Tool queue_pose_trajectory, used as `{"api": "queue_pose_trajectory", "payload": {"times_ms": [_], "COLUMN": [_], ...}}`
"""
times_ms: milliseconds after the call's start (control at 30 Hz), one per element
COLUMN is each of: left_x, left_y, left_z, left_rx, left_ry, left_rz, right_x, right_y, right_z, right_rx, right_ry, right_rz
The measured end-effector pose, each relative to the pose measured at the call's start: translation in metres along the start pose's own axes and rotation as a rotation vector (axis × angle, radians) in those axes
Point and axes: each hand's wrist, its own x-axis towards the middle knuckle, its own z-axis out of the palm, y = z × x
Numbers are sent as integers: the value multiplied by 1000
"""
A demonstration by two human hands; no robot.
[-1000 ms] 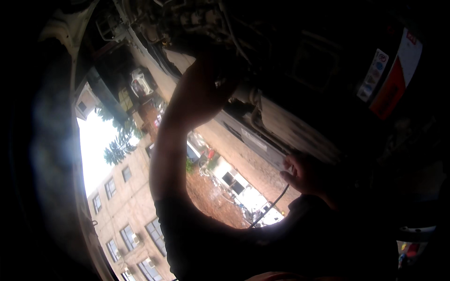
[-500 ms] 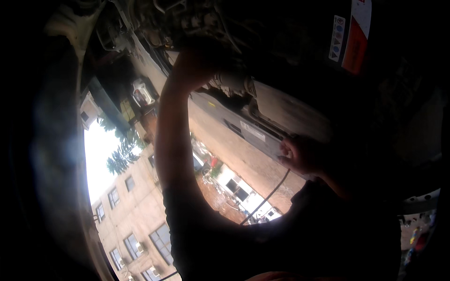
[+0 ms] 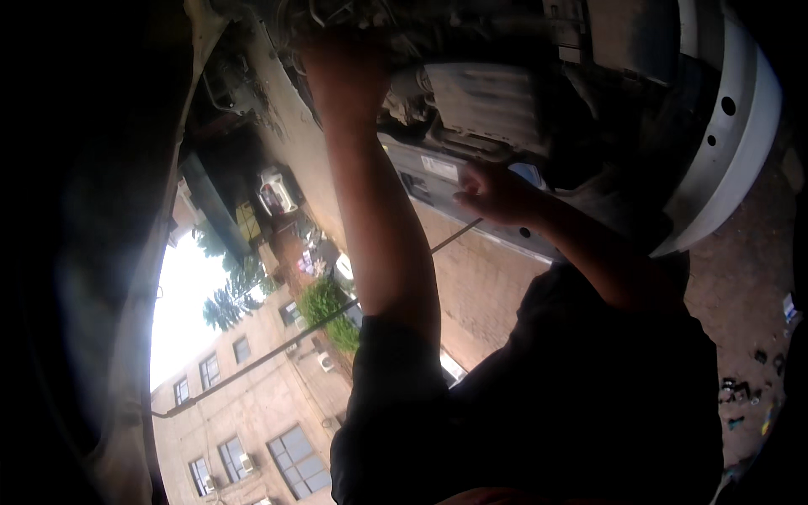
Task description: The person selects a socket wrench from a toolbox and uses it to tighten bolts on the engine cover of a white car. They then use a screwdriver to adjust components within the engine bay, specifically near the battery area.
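My left arm stretches far into a car's engine bay, where my left hand point(image 3: 347, 80) is among dark engine parts. Its fingers are lost in shadow, so what they touch is hidden. My right hand point(image 3: 497, 195) is closed at the bay's front crossmember point(image 3: 402, 172), beside a pale label. A thin hood prop rod point(image 3: 457, 236) runs from that fist, passes behind my left forearm and reaches the raised hood's edge point(image 3: 160, 412). A ribbed grey-brown cover point(image 3: 484, 101) lies just beyond my right hand.
The car's white body edge point(image 3: 728, 168) curves along the right. Small dark items point(image 3: 736, 389) lie on the ground at lower right. Behind the car stand a beige building point(image 3: 252, 404), green shrubs point(image 3: 330, 311) and a white chair-like object point(image 3: 276, 192).
The view has shifted and brightened, showing more of the engine bay. Both hands appear higher in the picture, the right one also further left. More of the rod shows.
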Motion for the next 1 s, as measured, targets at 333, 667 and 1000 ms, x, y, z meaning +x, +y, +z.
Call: {"api": "queue_pose_trajectory", "payload": {"times_ms": [333, 667, 1000], "left_x": [-251, -441, -453], "left_y": [72, -49, -128], "left_z": [-22, 36, 147], "left_rx": [-404, -499, -515], "left_ry": [439, 451, 384], "left_rz": [387, 877, 606], "right_x": [-74, -87, -179], "right_y": [80, 190, 200], "right_z": [37, 136, 232], "right_rx": [-121, -191, -270], "right_ry": [343, 615, 512], "right_rz": [-193, -264, 47]}}
